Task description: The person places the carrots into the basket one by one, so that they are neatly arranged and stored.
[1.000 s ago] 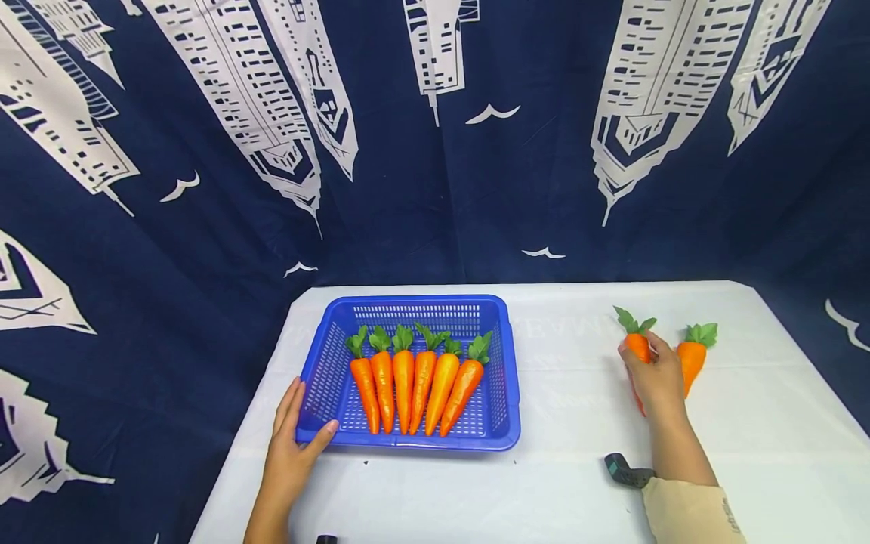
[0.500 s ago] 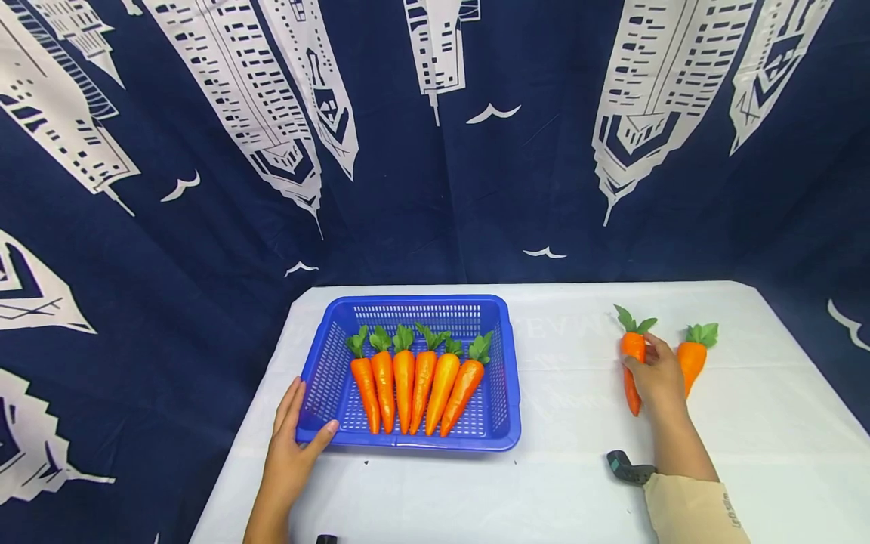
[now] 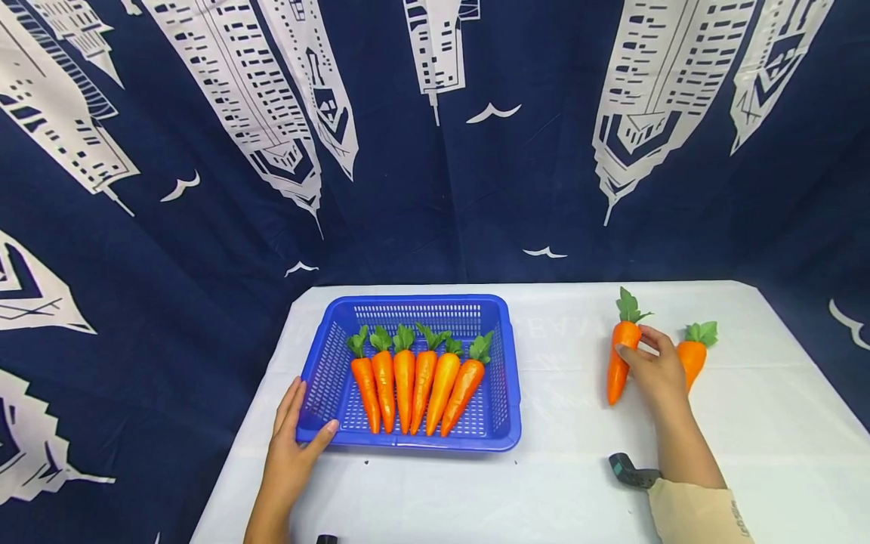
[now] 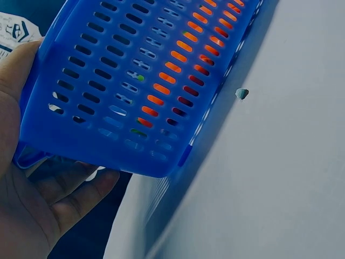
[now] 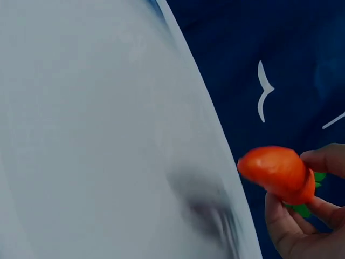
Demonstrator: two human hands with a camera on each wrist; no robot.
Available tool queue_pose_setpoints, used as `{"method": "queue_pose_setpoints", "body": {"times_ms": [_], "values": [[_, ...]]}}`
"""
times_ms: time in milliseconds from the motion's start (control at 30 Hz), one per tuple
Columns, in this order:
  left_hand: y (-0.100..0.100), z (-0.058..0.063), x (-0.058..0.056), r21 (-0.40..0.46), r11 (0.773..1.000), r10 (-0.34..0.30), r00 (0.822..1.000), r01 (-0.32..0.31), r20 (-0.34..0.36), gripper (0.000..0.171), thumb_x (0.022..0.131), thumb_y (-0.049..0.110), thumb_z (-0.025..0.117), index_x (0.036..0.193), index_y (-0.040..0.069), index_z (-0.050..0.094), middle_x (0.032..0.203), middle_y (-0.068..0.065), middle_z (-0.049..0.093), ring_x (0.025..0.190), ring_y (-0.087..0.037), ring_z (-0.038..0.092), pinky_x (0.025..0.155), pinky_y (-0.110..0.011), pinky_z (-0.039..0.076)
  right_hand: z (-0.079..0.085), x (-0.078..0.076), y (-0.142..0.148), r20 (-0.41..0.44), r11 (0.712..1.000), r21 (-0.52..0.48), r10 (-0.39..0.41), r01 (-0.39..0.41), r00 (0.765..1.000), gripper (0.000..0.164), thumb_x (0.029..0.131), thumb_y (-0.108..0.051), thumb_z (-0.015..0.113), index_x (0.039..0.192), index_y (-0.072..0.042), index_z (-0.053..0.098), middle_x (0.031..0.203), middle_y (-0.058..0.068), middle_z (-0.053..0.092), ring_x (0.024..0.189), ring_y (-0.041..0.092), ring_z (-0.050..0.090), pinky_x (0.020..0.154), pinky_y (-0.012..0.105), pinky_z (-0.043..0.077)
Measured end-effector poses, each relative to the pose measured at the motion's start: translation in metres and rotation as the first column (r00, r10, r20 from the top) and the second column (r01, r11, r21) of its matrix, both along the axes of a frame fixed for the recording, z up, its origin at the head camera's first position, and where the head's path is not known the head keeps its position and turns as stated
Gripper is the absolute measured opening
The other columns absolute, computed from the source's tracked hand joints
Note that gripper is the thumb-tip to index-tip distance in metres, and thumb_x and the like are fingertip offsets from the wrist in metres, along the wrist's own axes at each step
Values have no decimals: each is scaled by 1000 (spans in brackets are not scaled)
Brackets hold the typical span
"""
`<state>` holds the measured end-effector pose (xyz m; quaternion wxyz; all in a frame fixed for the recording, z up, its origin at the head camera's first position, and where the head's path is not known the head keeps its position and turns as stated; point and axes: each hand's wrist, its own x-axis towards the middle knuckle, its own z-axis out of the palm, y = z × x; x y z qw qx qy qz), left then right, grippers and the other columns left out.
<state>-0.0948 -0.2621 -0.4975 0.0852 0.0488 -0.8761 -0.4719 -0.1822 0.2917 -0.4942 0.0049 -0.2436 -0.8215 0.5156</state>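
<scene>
On the right of the head view, my right hand (image 3: 658,372) pinches an orange carrot (image 3: 621,355) with green leaves between thumb and fingers. In the right wrist view this carrot (image 5: 277,170) shows above the tablecloth, its tip towards the camera. Partly hidden behind that hand lies another carrot (image 3: 692,359). My left hand (image 3: 291,449) rests at the near left corner of a blue plastic basket (image 3: 408,440), fingers spread along its side and thumb at the front rim. Several carrots (image 3: 404,385) lie side by side in the basket, leaves towards the far wall.
A white cloth (image 3: 564,446) covers the table. Behind and to the left hangs a dark blue curtain (image 3: 408,219) with white building prints. A black device (image 3: 632,472) sits by the right wrist, above a beige sleeve (image 3: 693,514).
My right hand has lifted the carrot off the cloth and shifted it slightly left and away from me. The left hand and the basket have stayed in place.
</scene>
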Motion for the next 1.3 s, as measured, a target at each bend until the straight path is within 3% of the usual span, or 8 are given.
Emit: {"method": "queue_pose_setpoints", "body": {"times_ms": [167, 300, 433, 633, 833, 967, 1067, 1300], "values": [[0, -1, 0, 3, 1000, 3, 1000, -3, -2, 86, 90, 27, 77, 161, 24, 28, 170, 1, 16, 157, -36, 15, 122, -67, 16, 13, 3, -11, -48, 1000, -30, 7, -8, 999, 75, 99, -42, 59, 158, -10, 26, 146, 24, 53, 91, -3, 55, 72, 8, 44], [0, -1, 0, 7, 1000, 5, 1000, -5, -2, 86, 90, 26, 77, 161, 24, 28, 170, 1, 16, 157, -37, 15, 122, -67, 15, 23, 5, -21, -117, 997, -70, 33, -41, 993, 74, 100, -38, 59, 157, -8, 24, 154, 20, 44, 88, -12, 50, 74, 4, 44], [0, -1, 0, 4, 1000, 5, 1000, -5, -2, 87, 90, 26, 77, 161, 24, 28, 170, 1, 16, 157, -36, 14, 122, -67, 15, 31, 7, -30, -187, 992, -75, 84, -100, 979, 71, 101, -35, 59, 157, -10, 23, 158, 16, 35, 93, -14, 51, 77, 4, 44], [-1, -2, -1, 0, 1000, 5, 1000, -5, -2, 87, 90, 27, 77, 161, 24, 28, 170, 3, 16, 157, -36, 15, 123, -67, 16, 41, 4, -44, -272, 980, -56, 168, -190, 948, 65, 101, -30, 59, 157, -18, 26, 156, 16, 37, 98, -10, 55, 80, 8, 47], [-1, -2, 0, 4, 1000, 5, 1000, -5, -5, 87, 90, 26, 78, 161, 23, 28, 170, 2, 16, 158, -35, 15, 123, -67, 15, 51, 3, -55, -279, 971, 13, 235, -241, 931, 61, 102, -29, 56, 158, -25, 32, 159, 14, 34, 106, -2, 55, 92, 26, 56], [-1, -2, 1, 5, 1000, 6, 1000, -6, 5, 86, 90, 27, 77, 161, 23, 28, 171, 1, 16, 158, -36, 14, 122, -67, 15, 60, 1, -62, -296, 964, 29, 260, -264, 919, 59, 102, -26, 56, 156, -21, 34, 158, 14, 36, 109, 3, 56, 88, 17, 55], [0, -1, 0, 1, 1000, 5, 1000, -5, 5, 86, 91, 27, 77, 161, 24, 27, 171, 1, 16, 158, -36, 14, 123, -67, 15, 69, -2, -67, -339, 949, 18, 301, -314, 892, 60, 102, -23, 58, 155, -15, 33, 154, 18, 39, 105, 0, 58, 83, 8, 52], [0, 0, 0, 11, 1000, -2, 1000, 2, -5, 86, 91, 27, 77, 161, 23, 28, 170, -1, 16, 157, -37, 14, 122, -68, 15, 89, -8, -82, -420, 899, 18, 403, -437, 813, 61, 100, -12, 60, 155, -13, 36, 148, 20, 40, 99, -1, 62, 82, 9, 54]]}}
